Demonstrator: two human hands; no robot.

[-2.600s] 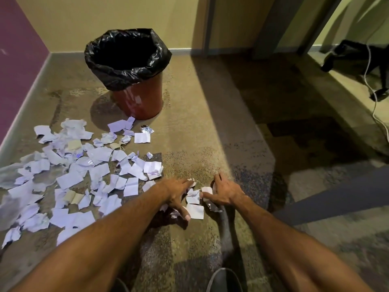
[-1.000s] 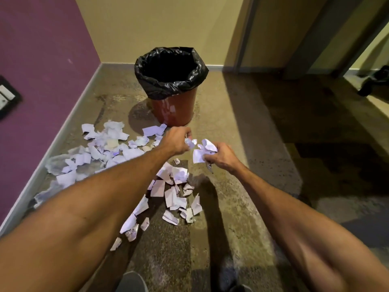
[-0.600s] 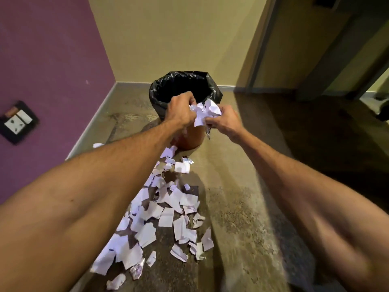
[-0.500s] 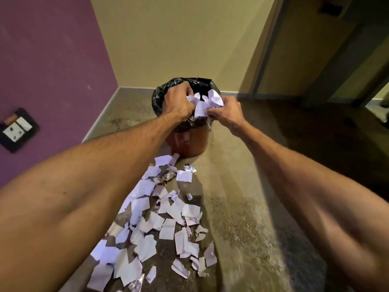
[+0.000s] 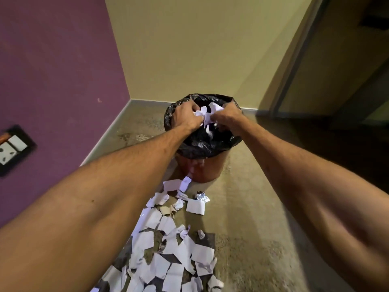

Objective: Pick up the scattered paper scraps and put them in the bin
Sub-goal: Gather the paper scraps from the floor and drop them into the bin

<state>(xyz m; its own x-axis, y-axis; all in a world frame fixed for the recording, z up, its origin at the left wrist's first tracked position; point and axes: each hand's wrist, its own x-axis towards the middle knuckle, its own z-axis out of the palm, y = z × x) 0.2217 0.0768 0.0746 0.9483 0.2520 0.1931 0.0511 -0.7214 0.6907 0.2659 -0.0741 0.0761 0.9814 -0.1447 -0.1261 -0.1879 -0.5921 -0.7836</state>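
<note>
Two bare forearms reach out over a red plastic bin (image 5: 201, 171) lined with a crinkled, glossy black bag (image 5: 202, 144), the left hand (image 5: 186, 116) and right hand (image 5: 227, 118) meeting above its open mouth. Between them is a crumpled bunch of white paper scraps (image 5: 205, 116), each hand's grip closed on it; the fingers curl away from the camera, so exactly how many pieces they pinch cannot be made out. One small white fragment (image 5: 208, 130) shows just below the hands against the dark liner, and whether it is held or loose is unclear. The bag's folded overhang hides the bin's rim, and the arms cover part of its near side.

On the mottled beige-brown carpet floor (image 5: 252, 228) in front of the bin lies a trail of torn white paper pieces (image 5: 179, 256), flat, angular and overlapping, some curled at the edges. The left forearm conceals the trail's left side and the frame's lower edge cuts it off. Near the bin's base sit a shiny crumpled foil wrapper (image 5: 201, 196) and a squarish white scrap (image 5: 195, 206), just beside each other.

A matte purple wall (image 5: 52, 70) meets a pale yellow wall (image 5: 200, 49) in the corner behind the bin. A black-framed wall socket plate (image 5: 12, 149) on the purple wall is partly cut off at the left edge. The right side falls into deep shadow, where details are hard to read.
</note>
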